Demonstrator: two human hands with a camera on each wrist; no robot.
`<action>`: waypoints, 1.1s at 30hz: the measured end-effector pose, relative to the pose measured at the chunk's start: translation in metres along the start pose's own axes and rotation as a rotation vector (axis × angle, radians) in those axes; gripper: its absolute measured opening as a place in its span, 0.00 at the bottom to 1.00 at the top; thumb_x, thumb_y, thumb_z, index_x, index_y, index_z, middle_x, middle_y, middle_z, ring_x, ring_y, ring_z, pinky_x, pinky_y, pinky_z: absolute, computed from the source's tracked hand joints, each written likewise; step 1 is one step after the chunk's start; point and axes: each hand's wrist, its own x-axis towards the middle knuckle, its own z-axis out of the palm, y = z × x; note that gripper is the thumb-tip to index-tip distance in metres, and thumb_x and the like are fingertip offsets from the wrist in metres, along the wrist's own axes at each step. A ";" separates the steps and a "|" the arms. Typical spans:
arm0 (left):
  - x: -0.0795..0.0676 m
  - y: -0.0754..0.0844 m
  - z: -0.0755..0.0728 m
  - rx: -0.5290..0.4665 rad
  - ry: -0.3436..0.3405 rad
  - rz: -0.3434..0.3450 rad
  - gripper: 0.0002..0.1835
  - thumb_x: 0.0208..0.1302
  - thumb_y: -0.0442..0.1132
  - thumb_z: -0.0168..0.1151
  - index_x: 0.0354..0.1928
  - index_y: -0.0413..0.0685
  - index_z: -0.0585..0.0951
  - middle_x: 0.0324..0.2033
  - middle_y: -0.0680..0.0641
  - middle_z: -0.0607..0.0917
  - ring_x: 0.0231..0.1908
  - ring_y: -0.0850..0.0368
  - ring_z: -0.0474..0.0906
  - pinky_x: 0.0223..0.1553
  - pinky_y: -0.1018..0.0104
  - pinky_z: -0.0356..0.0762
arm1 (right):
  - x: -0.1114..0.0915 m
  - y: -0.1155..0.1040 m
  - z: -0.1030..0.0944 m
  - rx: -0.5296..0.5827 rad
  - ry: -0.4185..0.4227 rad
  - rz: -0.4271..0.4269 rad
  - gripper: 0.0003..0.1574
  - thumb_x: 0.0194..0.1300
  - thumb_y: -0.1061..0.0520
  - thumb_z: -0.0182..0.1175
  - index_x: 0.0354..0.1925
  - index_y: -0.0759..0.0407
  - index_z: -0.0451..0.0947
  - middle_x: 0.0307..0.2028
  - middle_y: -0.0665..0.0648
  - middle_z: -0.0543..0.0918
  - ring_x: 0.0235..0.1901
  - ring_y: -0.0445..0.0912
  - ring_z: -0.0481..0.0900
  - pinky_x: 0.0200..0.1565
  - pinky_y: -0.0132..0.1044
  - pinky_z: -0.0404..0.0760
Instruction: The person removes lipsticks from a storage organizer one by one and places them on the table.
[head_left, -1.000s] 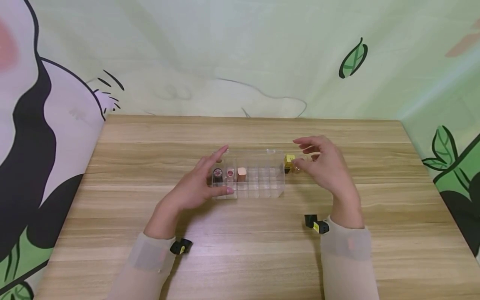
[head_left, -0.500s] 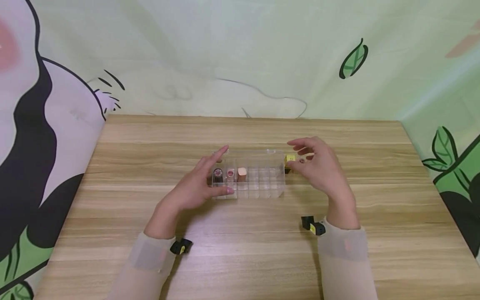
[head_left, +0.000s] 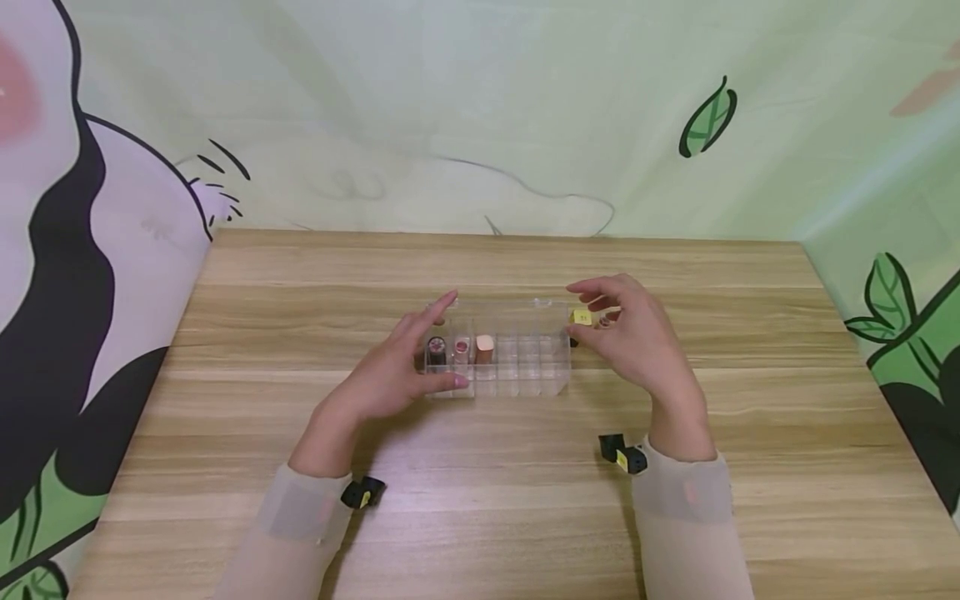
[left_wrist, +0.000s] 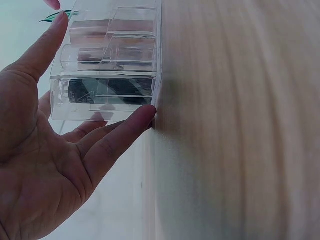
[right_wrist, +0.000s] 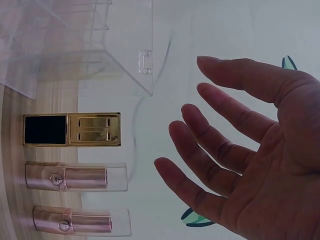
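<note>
My left hand point(head_left: 386, 375) holds the left end of a clear lipstick organizer point(head_left: 528, 379), thumb at its front and fingers round the far side. Three lipsticks stand in its left slots: a black one point(head_left: 437, 351), a clear-cased one with a red middle point(head_left: 462, 350) and a rose-gold one point(head_left: 485, 350). Just off the organizer's right end, a gold-and-black lipstick point(right_wrist: 95, 130) stands upright on the table. My right hand point(head_left: 637, 337) hovers beside it with spread, gently bent fingers; the right wrist view shows nothing between them.
Two pink lipsticks with clear caps, one point(right_wrist: 67, 177) and another point(right_wrist: 72, 221), stand in line beyond the gold one, mostly hidden by the right hand in the head view. The wooden table point(head_left: 480, 517) meets a printed cloth wall point(head_left: 390, 108) at the back.
My right hand has moved slightly left, toward the gold-and-black lipstick and the organizer's right end. The left hand and the organizer have stayed put.
</note>
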 end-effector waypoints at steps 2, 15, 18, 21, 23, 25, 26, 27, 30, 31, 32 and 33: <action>0.000 0.000 0.000 -0.002 0.001 0.003 0.59 0.56 0.64 0.75 0.75 1.00 0.39 0.80 0.49 0.58 0.66 0.35 0.75 0.63 0.30 0.73 | -0.001 -0.001 0.000 0.000 0.003 -0.005 0.27 0.62 0.62 0.73 0.60 0.56 0.83 0.53 0.64 0.81 0.52 0.58 0.80 0.54 0.52 0.80; 0.000 0.001 -0.002 -0.003 0.003 0.006 0.59 0.56 0.64 0.75 0.76 0.99 0.39 0.80 0.49 0.57 0.67 0.33 0.74 0.63 0.29 0.73 | -0.007 -0.009 -0.007 0.003 0.032 -0.025 0.28 0.62 0.61 0.74 0.61 0.57 0.82 0.53 0.61 0.81 0.53 0.59 0.81 0.58 0.55 0.77; -0.001 0.002 -0.002 0.000 0.002 0.000 0.59 0.56 0.64 0.75 0.75 1.00 0.39 0.80 0.49 0.57 0.67 0.34 0.74 0.63 0.29 0.73 | -0.007 -0.008 -0.009 0.005 0.037 -0.025 0.28 0.62 0.61 0.73 0.61 0.57 0.82 0.53 0.61 0.81 0.53 0.59 0.81 0.58 0.56 0.77; -0.001 0.001 -0.002 0.000 -0.001 0.005 0.59 0.56 0.65 0.75 0.76 0.99 0.39 0.80 0.49 0.57 0.66 0.34 0.75 0.63 0.29 0.73 | -0.007 -0.005 -0.008 0.004 0.037 -0.024 0.28 0.62 0.62 0.73 0.61 0.57 0.82 0.53 0.61 0.81 0.52 0.58 0.81 0.58 0.56 0.77; -0.001 0.001 -0.001 -0.006 -0.003 0.006 0.59 0.56 0.65 0.75 0.76 0.99 0.39 0.80 0.48 0.57 0.66 0.34 0.75 0.62 0.29 0.73 | -0.006 -0.003 -0.007 0.005 0.033 -0.021 0.28 0.62 0.62 0.73 0.61 0.57 0.82 0.53 0.61 0.81 0.52 0.58 0.81 0.57 0.55 0.78; -0.001 0.001 -0.001 -0.008 -0.003 0.007 0.59 0.56 0.65 0.74 0.76 0.99 0.40 0.80 0.48 0.57 0.67 0.34 0.74 0.63 0.28 0.72 | -0.005 -0.003 -0.006 0.005 0.028 -0.019 0.28 0.62 0.62 0.73 0.61 0.57 0.82 0.52 0.61 0.81 0.51 0.58 0.82 0.57 0.54 0.78; -0.001 0.001 -0.001 -0.010 -0.002 0.002 0.59 0.56 0.65 0.75 0.76 0.99 0.40 0.81 0.49 0.57 0.68 0.34 0.74 0.64 0.28 0.72 | -0.005 -0.002 -0.005 0.007 0.027 -0.016 0.28 0.62 0.61 0.73 0.61 0.57 0.82 0.52 0.61 0.81 0.51 0.58 0.82 0.57 0.53 0.78; -0.001 0.001 -0.001 -0.011 -0.002 0.004 0.59 0.56 0.65 0.75 0.76 0.99 0.40 0.81 0.48 0.57 0.68 0.33 0.73 0.64 0.27 0.71 | -0.004 -0.002 -0.004 0.009 0.026 -0.014 0.28 0.62 0.61 0.73 0.61 0.57 0.82 0.52 0.61 0.81 0.51 0.58 0.82 0.56 0.52 0.79; -0.002 0.001 0.000 -0.014 0.002 -0.001 0.59 0.55 0.64 0.75 0.77 0.97 0.41 0.81 0.50 0.57 0.70 0.33 0.71 0.65 0.27 0.69 | -0.003 -0.002 -0.003 0.012 0.020 -0.009 0.27 0.62 0.61 0.73 0.60 0.57 0.82 0.52 0.62 0.81 0.51 0.58 0.82 0.55 0.53 0.80; -0.002 0.001 -0.001 -0.014 0.003 -0.002 0.59 0.55 0.64 0.75 0.77 0.97 0.41 0.81 0.50 0.57 0.71 0.33 0.70 0.65 0.26 0.69 | -0.002 -0.002 -0.002 0.011 0.017 -0.007 0.27 0.62 0.61 0.73 0.60 0.57 0.82 0.52 0.62 0.81 0.51 0.58 0.82 0.55 0.52 0.80; -0.002 0.002 -0.001 -0.015 0.004 -0.002 0.59 0.55 0.64 0.75 0.77 0.97 0.41 0.81 0.51 0.57 0.71 0.33 0.70 0.66 0.27 0.69 | -0.002 -0.002 -0.002 0.015 0.014 -0.005 0.27 0.63 0.61 0.73 0.60 0.57 0.82 0.52 0.62 0.81 0.51 0.58 0.82 0.55 0.53 0.81; -0.002 0.002 -0.001 -0.015 0.004 0.000 0.59 0.55 0.64 0.75 0.77 0.97 0.41 0.81 0.51 0.57 0.71 0.34 0.70 0.66 0.27 0.69 | -0.002 -0.002 -0.001 0.015 0.010 -0.003 0.27 0.63 0.61 0.73 0.60 0.56 0.82 0.52 0.62 0.81 0.51 0.58 0.82 0.55 0.53 0.81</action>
